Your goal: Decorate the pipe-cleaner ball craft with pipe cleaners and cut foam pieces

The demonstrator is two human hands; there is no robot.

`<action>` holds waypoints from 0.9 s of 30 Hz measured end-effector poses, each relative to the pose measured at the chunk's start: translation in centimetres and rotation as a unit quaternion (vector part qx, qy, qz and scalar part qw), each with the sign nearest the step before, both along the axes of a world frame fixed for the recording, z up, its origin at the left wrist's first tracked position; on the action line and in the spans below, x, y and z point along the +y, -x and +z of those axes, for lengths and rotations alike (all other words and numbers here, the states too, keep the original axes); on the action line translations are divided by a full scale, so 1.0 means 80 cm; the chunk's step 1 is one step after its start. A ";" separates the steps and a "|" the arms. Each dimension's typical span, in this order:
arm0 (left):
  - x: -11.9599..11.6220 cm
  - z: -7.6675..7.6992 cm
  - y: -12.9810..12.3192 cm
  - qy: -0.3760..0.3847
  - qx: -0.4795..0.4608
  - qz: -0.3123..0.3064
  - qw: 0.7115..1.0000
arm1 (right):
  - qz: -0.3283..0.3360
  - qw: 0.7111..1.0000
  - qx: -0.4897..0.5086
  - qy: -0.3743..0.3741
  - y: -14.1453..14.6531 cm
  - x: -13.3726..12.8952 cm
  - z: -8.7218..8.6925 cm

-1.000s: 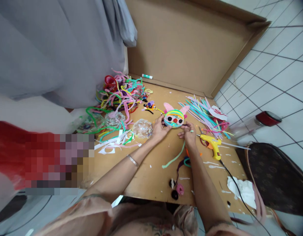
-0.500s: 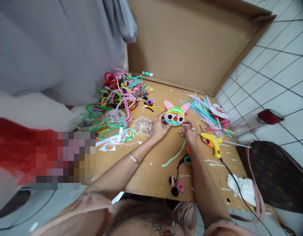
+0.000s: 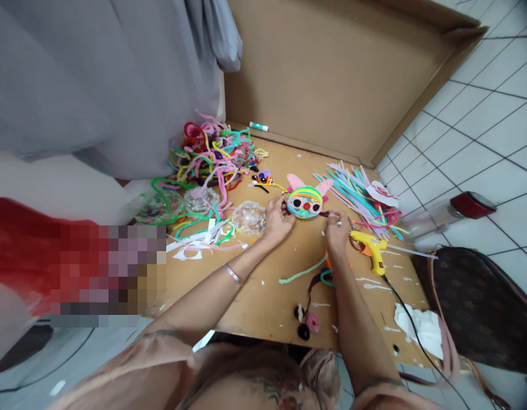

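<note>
**Toy between two hands, strand pinched at its side**

Left arm: reaches forward and inward over the counter, elbow bent out wide, bracelet on the forearm. Left hand turned inward, fingers curled and clamped on the near edge of the toy, at its left side.

Right arm: comes up steeper, almost straight ahead, forearm above the counter. Right hand bunched, fingertips together on a dark strand that runs to the toy's right side. A pale green bit shows by those fingers. Green stem trails out beside the right wrist; can't tell whether the hand has hold of it.

Toy sits mid-counter, its face turned toward the person: pink ears up, dark eyes, red nose, striped brow. Can't tell whether its base touches the counter.

Nearby: clear dome just beside the left hand; yellow glue gun just right of the right hand, nozzle toward it. Loose straight stems lie beyond.
</note>
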State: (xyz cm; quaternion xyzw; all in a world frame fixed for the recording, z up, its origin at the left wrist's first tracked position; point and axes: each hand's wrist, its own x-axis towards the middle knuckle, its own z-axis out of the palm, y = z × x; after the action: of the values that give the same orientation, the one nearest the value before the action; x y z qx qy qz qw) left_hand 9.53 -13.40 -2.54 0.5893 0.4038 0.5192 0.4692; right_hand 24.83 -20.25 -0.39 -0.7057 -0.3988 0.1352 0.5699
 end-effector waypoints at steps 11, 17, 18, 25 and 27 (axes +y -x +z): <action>-0.024 0.027 0.020 -0.056 -0.024 0.061 0.996 | -0.065 0.948 -0.290 0.111 0.046 -0.017 0.038; -0.048 0.038 0.032 -0.092 -0.026 -0.031 0.995 | -0.089 0.921 -0.339 0.169 0.065 -0.021 0.047; -0.054 0.040 0.033 -0.121 -0.006 -0.058 0.991 | -0.090 0.911 -0.355 0.190 0.069 -0.022 0.049; -0.068 0.031 0.028 -0.259 0.030 -0.084 0.962 | -0.083 0.844 -0.464 0.255 0.077 -0.027 0.049; -0.065 0.030 0.028 -0.261 0.027 -0.086 0.961 | -0.077 0.831 -0.488 0.255 0.077 -0.028 0.049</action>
State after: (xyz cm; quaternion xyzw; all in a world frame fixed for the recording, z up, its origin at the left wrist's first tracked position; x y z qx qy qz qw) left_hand 7.26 -18.60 -0.13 0.7373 0.2147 0.5483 0.3312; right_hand 18.65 -22.52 3.50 -0.8285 -0.5210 -0.1741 0.1089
